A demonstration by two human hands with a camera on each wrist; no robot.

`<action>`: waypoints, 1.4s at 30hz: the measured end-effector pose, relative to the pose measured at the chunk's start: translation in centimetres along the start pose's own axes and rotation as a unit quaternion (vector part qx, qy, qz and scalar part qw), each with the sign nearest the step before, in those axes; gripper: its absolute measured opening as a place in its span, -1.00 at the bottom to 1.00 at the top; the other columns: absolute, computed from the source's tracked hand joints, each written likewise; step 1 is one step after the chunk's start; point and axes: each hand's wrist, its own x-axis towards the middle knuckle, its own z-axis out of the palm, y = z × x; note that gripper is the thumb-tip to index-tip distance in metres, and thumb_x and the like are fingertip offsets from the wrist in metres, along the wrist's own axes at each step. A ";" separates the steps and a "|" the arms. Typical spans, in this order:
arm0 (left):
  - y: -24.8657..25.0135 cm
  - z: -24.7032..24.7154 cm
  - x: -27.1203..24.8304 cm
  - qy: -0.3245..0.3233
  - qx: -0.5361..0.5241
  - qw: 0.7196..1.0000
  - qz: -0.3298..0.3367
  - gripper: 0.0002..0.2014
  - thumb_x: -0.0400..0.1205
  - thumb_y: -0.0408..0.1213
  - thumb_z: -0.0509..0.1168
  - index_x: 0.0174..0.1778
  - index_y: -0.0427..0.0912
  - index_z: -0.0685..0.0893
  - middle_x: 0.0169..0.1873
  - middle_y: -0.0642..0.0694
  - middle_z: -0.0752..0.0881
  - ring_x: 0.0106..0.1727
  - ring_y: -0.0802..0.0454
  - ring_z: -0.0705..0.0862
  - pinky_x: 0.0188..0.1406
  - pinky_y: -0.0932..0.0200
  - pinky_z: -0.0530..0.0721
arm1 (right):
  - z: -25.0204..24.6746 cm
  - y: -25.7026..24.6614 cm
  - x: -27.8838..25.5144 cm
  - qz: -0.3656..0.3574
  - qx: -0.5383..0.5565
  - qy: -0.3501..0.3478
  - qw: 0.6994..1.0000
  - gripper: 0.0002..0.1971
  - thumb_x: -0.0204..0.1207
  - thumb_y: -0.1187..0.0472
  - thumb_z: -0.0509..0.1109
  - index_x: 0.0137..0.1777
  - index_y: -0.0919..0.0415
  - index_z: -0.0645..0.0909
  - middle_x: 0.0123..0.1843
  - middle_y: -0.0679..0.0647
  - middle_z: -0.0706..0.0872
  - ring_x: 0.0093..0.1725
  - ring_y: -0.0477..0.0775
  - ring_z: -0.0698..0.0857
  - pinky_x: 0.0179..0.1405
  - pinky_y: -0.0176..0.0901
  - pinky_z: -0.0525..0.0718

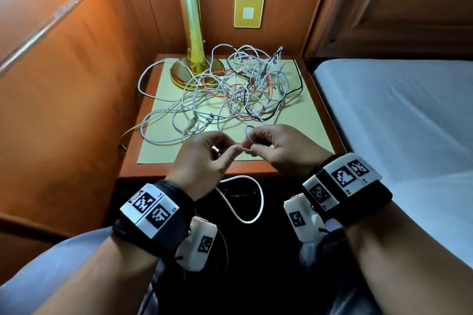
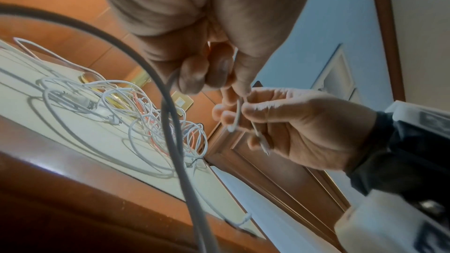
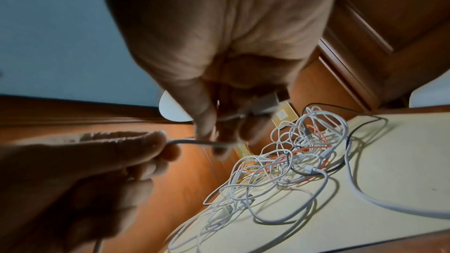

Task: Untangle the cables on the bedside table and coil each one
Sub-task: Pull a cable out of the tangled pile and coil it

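White cable [image 1: 247, 133] pinched between left hand [image 1: 202, 161] and right hand [image 1: 284, 146], tangled cables [image 1: 238, 87] on bedside table [image 1: 330, 120]

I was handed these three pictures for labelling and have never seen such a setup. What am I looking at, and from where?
No machine: a person wears cameras. The head view looks down at both hands; each wrist view looks along one hand. The left hand and right hand pinch one white cable between them, above the bedside table. On its pale mat lies a tangle of cables, white, red and black, beside a brass lamp.
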 end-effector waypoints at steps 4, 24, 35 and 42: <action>0.2 -1.2 0.3 -0.033 -0.055 0.998 -0.005 -0.77 0.50 -0.06 0.57 -0.15 -0.11 0.72 -0.35 0.01 0.71 -0.51 0.29 0.51 -0.45 0.36 0.46 | -0.4 -0.4 -0.1 0.028 0.111 -0.014 0.993 -0.83 0.66 0.26 0.24 0.01 0.18 0.69 -0.24 0.06 0.71 -0.20 0.00 0.69 0.00 -0.01 0.66; -1.4 -3.4 0.4 -0.119 0.213 0.967 -0.072 -0.77 0.59 -0.33 0.37 0.08 0.07 0.62 0.15 0.06 0.66 0.27 0.03 0.63 0.33 0.05 0.54 | -2.3 0.8 -0.7 0.054 0.087 0.010 0.995 -0.73 0.73 0.09 0.30 -0.20 0.10 0.63 -0.52 -0.21 0.53 -0.51 -0.27 0.45 -0.40 -0.40 0.38; 0.6 0.7 0.2 0.013 -0.255 0.965 -0.054 -0.76 0.59 -0.16 0.31 0.15 -0.13 0.66 -0.10 -0.19 0.66 -0.35 -0.12 0.65 -0.21 -0.03 0.69 | -0.6 -1.2 0.3 0.099 0.401 -0.025 0.910 -0.70 0.67 0.16 0.03 -0.30 0.16 0.38 -0.50 0.00 0.22 -0.47 0.01 0.11 -0.46 -0.02 0.00; 0.8 0.7 0.2 -0.011 -0.259 0.963 -0.075 -0.77 0.78 -0.31 0.21 -0.03 -0.31 0.74 -0.46 -0.12 0.48 -0.50 0.03 0.47 -0.43 0.10 0.63 | 0.2 -1.9 0.6 0.094 0.366 -0.022 0.926 -0.62 0.72 0.29 -0.04 -0.38 0.12 0.27 -0.53 0.01 0.19 -0.54 -0.05 0.10 -0.50 -0.11 0.00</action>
